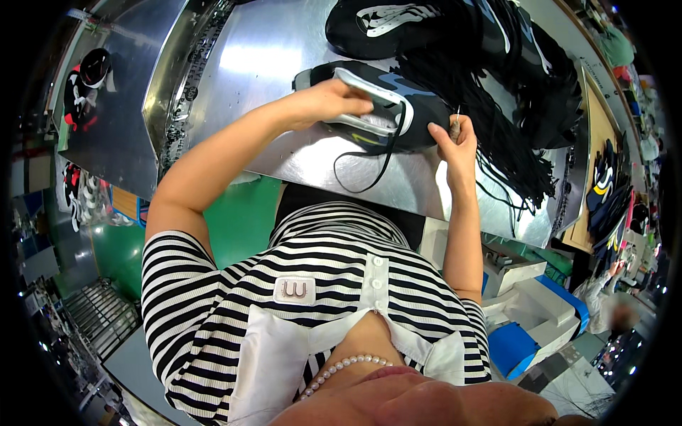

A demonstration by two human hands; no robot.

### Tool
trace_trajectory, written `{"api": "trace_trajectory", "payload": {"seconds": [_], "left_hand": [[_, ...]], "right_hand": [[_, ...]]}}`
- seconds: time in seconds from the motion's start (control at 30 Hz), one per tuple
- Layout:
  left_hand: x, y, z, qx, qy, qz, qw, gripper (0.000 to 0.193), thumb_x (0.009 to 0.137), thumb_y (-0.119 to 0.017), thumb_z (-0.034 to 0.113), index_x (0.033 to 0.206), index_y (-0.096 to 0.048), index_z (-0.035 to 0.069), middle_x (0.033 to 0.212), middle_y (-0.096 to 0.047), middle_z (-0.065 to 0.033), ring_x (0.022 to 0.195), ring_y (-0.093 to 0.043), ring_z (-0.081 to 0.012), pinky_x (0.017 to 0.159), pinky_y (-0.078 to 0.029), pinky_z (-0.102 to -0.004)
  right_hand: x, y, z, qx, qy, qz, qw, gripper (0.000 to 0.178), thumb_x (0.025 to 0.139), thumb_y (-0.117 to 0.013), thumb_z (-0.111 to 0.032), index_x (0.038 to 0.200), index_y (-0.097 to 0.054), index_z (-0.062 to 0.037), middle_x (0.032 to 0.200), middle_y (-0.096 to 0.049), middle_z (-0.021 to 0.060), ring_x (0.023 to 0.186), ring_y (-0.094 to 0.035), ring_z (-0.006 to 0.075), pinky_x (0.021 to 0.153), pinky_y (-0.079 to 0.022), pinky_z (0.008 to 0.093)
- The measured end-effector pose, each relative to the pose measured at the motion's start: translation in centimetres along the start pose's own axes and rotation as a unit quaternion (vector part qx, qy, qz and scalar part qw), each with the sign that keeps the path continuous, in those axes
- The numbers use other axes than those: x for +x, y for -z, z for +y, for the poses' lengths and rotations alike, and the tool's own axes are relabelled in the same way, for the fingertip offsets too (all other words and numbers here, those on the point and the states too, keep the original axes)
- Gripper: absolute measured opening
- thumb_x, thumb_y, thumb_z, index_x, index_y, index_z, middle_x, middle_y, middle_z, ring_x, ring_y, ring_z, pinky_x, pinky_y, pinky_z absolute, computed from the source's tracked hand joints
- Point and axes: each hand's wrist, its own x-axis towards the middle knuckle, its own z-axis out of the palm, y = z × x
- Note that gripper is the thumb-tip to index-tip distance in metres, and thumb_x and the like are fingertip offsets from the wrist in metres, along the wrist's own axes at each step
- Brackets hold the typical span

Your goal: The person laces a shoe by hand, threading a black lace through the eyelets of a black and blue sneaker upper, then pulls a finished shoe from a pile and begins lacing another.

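A black and grey shoe upper [425, 108] with a white-lined opening lies on the metal table in front of me. My left hand [332, 101] is at its opening, the fingers bent over the edge and partly hidden inside, gripping the shoe. At the toe end, my right hand [458, 142] is closed around a small tool with a brownish handle [455, 129] and a thin metal tip pointing up. Its thumb is beside the toe; I cannot tell whether it touches. A black lace [381, 172] hangs in a loop from the shoe's opening onto the table.
To the right, a thick bundle of black laces [508, 145] spreads over the metal table [234, 99]. More black shoe uppers [383, 28] are piled at the far side. A dark-and-red shoe part [89, 82] sits far left. Blue and white bins [515, 348] stand low at the right.
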Motion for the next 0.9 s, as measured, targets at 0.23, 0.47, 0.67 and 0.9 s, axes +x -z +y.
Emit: {"api": "trace_trajectory", "payload": {"seconds": [0.23, 0.47, 0.67, 0.9], "left_hand": [[2.3, 0.4, -2.1, 0.158, 0.096, -0.125, 0.975, 0.045, 0.094, -0.064, 0.048, 0.114, -0.070, 0.008, 0.105, -0.066, 0.0007, 0.096, -0.055, -0.0105, 0.087, -0.043, -0.0276], [2.7, -1.5, -3.3, 0.126, 0.024, -0.077, 0.989, 0.018, 0.090, -0.068, 0.021, 0.095, -0.071, 0.004, 0.082, -0.068, -0.0015, 0.077, -0.060, -0.0100, 0.073, -0.049, -0.0262], [1.9, -1.0, -5.2, 0.211, -0.190, 0.160, 0.945, 0.014, 0.084, -0.066, 0.011, 0.094, -0.071, 0.002, 0.081, -0.070, -0.0161, 0.077, -0.069, -0.0284, 0.071, -0.053, -0.0372], [1.8, -1.7, -3.1, 0.178, -0.192, 0.105, 0.959, 0.018, 0.083, -0.070, 0.015, 0.093, -0.074, 0.001, 0.087, -0.074, -0.0104, 0.077, -0.069, -0.0189, 0.077, -0.052, -0.0300]], "right_hand": [[0.0, -1.2, 1.4, -0.105, 0.112, -0.028, 0.988, 0.043, 0.075, -0.082, -0.015, 0.100, -0.049, -0.0056, 0.087, -0.055, 0.0014, 0.076, -0.048, 0.0086, 0.066, -0.044, 0.0247], [-0.4, -1.5, 1.5, -0.058, 0.044, 0.010, 0.997, 0.036, 0.079, -0.080, -0.016, 0.094, -0.047, -0.0083, 0.080, -0.046, -0.0035, 0.070, -0.040, 0.0058, 0.061, -0.036, 0.0221], [-0.6, -1.7, 0.6, -0.045, 0.013, 0.013, 0.999, 0.030, 0.083, -0.077, -0.020, 0.097, -0.056, -0.0037, 0.083, -0.058, 0.0003, 0.076, -0.052, 0.0079, 0.067, -0.044, 0.0239], [-0.9, -0.7, -0.5, 0.025, -0.102, -0.008, 0.994, 0.028, 0.084, -0.075, -0.022, 0.096, -0.055, -0.0072, 0.067, -0.055, -0.0034, 0.047, -0.042, 0.0027, 0.041, -0.026, 0.0208]]}}
